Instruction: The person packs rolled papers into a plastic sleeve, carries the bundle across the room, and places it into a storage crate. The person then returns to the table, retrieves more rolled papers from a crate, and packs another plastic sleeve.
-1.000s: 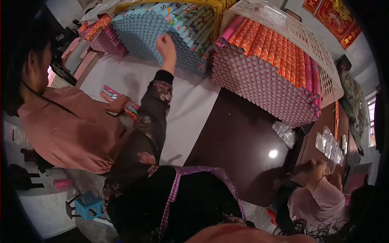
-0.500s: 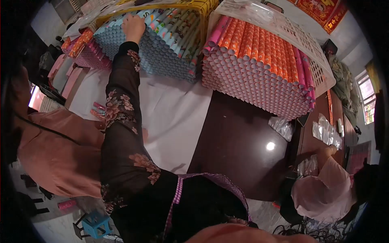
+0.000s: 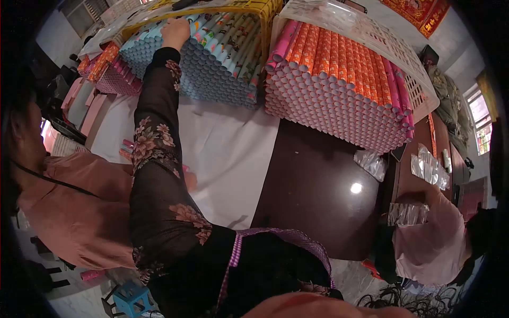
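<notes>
My left hand (image 3: pixel 175 33), in a sheer black floral sleeve, reaches far forward onto the top of a stack of light-blue patterned paper tubes (image 3: pixel 212 79). Its fingers look curled in against the top tubes. The back of the hand hides their tips, so I cannot make out what is in them. The tubes lie on their sides, open ends facing me, against a yellow plastic crate (image 3: pixel 263 13). My right hand is out of view.
Orange patterned tubes (image 3: pixel 339 58) fill a white plastic crate (image 3: pixel 366 29) at right. White sheeting (image 3: pixel 228 143) covers part of the dark table (image 3: pixel 307 196). A co-worker (image 3: pixel 79 206) is close at my left; another person (image 3: pixel 432 238) handles clear plastic bags (image 3: pixel 408 213) at right.
My left hand stays at nearly the same spot on the blue tubes, its fingers less visible. At right, the other person's arm and a clear bag have shifted. The view has moved slightly.
</notes>
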Demonstrator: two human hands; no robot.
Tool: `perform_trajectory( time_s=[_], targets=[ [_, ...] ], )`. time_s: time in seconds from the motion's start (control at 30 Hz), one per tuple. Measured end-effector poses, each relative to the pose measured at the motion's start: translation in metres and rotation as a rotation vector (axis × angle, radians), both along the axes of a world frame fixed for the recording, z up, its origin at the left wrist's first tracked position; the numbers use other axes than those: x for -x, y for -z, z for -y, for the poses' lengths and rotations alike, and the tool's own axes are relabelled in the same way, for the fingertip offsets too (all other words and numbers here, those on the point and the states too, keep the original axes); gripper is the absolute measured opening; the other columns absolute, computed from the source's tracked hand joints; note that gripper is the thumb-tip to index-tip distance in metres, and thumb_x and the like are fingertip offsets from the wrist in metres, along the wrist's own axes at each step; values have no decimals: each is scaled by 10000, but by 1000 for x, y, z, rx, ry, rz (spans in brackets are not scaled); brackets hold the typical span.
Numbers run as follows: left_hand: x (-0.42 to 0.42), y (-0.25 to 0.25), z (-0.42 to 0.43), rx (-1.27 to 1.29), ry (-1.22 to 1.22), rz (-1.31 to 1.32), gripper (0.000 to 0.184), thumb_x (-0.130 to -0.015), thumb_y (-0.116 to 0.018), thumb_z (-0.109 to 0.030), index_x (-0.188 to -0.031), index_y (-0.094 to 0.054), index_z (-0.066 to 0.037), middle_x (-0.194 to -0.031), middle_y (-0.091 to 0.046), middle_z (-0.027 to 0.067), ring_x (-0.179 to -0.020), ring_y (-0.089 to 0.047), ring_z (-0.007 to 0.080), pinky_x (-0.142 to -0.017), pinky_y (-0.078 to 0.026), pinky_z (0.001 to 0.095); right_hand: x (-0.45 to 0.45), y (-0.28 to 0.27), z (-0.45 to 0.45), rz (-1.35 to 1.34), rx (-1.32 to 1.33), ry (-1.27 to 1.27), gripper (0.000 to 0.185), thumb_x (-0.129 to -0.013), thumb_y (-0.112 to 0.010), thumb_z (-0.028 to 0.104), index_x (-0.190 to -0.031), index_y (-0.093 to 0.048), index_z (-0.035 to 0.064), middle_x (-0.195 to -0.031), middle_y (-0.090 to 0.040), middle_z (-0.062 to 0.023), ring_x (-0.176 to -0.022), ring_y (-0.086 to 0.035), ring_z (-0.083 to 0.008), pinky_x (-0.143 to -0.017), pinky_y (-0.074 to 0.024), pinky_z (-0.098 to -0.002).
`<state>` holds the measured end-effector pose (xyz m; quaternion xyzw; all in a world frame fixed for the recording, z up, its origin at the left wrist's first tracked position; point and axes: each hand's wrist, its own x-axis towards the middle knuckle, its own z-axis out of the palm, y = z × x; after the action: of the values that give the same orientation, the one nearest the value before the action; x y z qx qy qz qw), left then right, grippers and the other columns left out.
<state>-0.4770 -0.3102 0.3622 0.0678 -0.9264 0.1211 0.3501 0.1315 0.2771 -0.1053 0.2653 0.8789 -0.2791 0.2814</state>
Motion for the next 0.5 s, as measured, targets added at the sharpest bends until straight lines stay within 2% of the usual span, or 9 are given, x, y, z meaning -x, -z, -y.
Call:
perform_trajectory(
  time_s=[0.27, 0.37, 0.47, 0.5],
  targets=[
    [10, -8, 6, -60, 3, 137, 211, -926, -466, -130, -881, -606, 22, -1054, -610, 297, -863, -599, 450, -693, -503, 559, -10, 9, 10, 5, -29, -76, 223, -992, -444, 187, -908, -581, 32, -839, -570, -98, -722, -521, -212, -719, -460, -315],
    [9, -8, 13, -1, 114, 113, 222, -917, -471, -119, -893, -637, 27, -1058, -606, 313, -895, -610, 447, -710, -514, 555, -15, 11, 10, 7, -47, -99, 222, -992, -444, 185, -902, -579, 34, -833, -567, -98, -718, -518, -211, -719, -459, -314],
    [12, -12, 14, 5, 82, 125, 249, -915, -475, -129, -929, -661, 36, -1055, -606, 321, -934, -620, 441, -726, -533, 526, -20, 13, 10, 12, -62, -131, 221, -992, -444, 184, -897, -577, 35, -827, -563, -97, -714, -515, -211, -718, -458, -312],
    [13, -15, 14, 19, 45, 202, 263, -892, -479, -139, -1001, -671, 5, -1115, -609, 286, -983, -620, 421, -776, -529, 517, -22, 13, 10, 14, -68, -144, 221, -992, -444, 184, -895, -577, 36, -825, -562, -97, -712, -513, -211, -718, -458, -312]
  ],
)
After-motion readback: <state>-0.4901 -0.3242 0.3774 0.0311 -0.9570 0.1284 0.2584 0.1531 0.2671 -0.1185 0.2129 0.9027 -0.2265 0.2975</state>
